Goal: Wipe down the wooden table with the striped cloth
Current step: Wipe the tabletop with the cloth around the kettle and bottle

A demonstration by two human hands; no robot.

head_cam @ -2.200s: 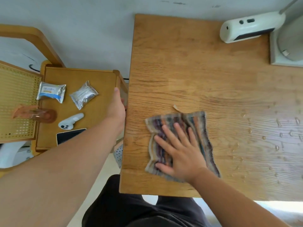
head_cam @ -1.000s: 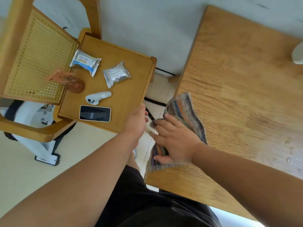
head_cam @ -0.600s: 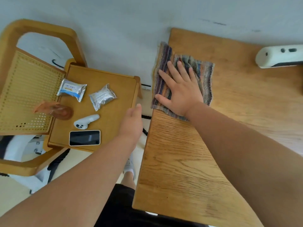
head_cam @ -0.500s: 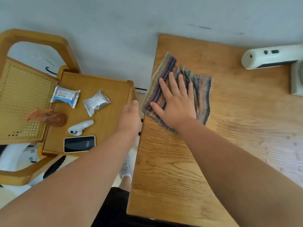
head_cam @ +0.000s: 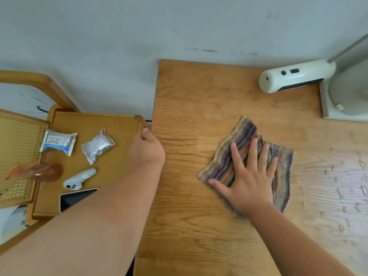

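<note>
The striped cloth [head_cam: 240, 142] lies rumpled on the wooden table [head_cam: 189, 92], near its middle. My right hand [head_cam: 249, 176] presses flat on the cloth with the fingers spread and straight, covering its centre. Just right of the cloth, water drops [head_cam: 338, 188] bead on the wood. My left hand [head_cam: 146, 150] hovers at the table's left edge, by the corner of a low side table. Its fingers are loosely curled and I see nothing in them.
A white lamp head [head_cam: 294, 76] and its grey base [head_cam: 346, 96] occupy the table's far right corner. The side table [head_cam: 119, 140] on the left carries two foil packets, a white controller [head_cam: 79, 179], a phone and a brown object. A cane chair back [head_cam: 18, 156] stands further left.
My right hand slid the cloth from the table's far left corner toward the middle, closer to the water drops. The left hand stayed by the table's left edge.
</note>
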